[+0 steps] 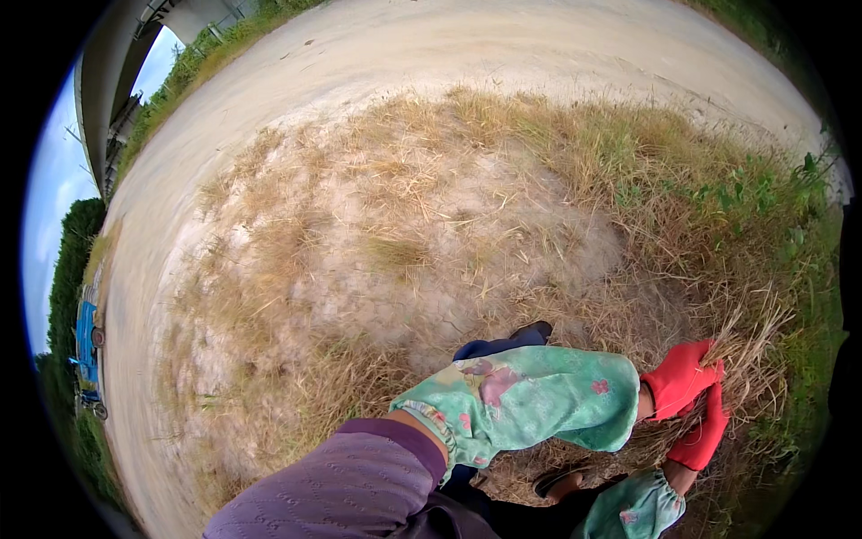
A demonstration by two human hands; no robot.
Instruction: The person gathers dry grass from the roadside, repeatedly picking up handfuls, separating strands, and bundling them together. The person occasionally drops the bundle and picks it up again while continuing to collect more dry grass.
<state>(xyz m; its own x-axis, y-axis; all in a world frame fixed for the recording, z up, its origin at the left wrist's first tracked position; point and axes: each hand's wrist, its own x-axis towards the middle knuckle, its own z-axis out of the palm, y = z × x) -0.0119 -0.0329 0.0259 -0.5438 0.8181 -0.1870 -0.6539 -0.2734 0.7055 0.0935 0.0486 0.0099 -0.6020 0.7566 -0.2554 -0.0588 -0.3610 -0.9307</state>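
Observation:
Low over the ground at the right of the view, my left hand, in a red glove, is closed around a bundle of dry grass. My right hand, gloved in red too, grips the same bundle just below the left. The cut or loose straw stalks fan out past both gloves. Part of the right fingers is hidden behind the grass. Green flowered sleeve covers wrap my forearms, and a shoe shows beneath the left arm.
Dry grass tufts grow from sandy soil before me. Green leafy weeds stand at the right. A pale dirt road curves around the patch. Far left are a blue three-wheeled vehicle and a concrete overpass.

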